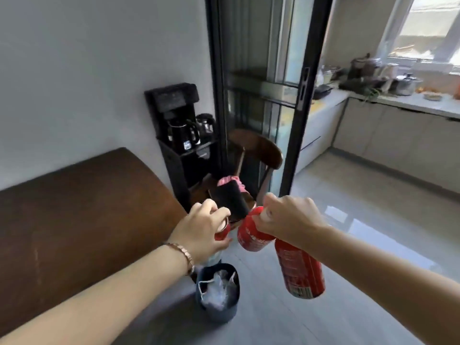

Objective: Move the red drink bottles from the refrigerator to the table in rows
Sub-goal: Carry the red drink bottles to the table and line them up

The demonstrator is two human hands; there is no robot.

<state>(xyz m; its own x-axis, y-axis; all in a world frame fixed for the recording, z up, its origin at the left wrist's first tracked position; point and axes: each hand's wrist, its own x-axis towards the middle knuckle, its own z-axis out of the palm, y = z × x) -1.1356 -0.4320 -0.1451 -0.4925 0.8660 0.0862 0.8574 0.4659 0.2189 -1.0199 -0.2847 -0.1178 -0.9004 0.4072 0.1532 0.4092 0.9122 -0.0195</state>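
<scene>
We see both bare forearms out in front, converging mid-frame. On the left hand (201,227) the back faces up and a bracelet (180,252) sits on the wrist. Its fingers are curled round the upper part of 1 red can, the left can (222,234). The silver rim shows just right of the fingertips. The red body sits just under them, mostly hidden by the hand.

On the right hand (291,220) the knuckles face up, and the fingers are curled down and closed over the top ends of 2 red cans. The middle can (252,239) hangs tilted, just below the fingertips. The right can (301,270) hangs tilted below the heel of the hand, base toward us. We can't tell which fingers clamp which can because the grip point is hidden.

The left can and middle can are close together; we can't tell if they touch. All 3 cans are in the air over the floor. The brown table (74,207) lies left of the left fingers. Below the left wrist is a dark bin (216,314) with a plastic liner. Beyond the fingers are a wooden chair (256,155), a black coffee machine (179,115) and a glass sliding door (261,83). The frame is motion-blurred.
</scene>
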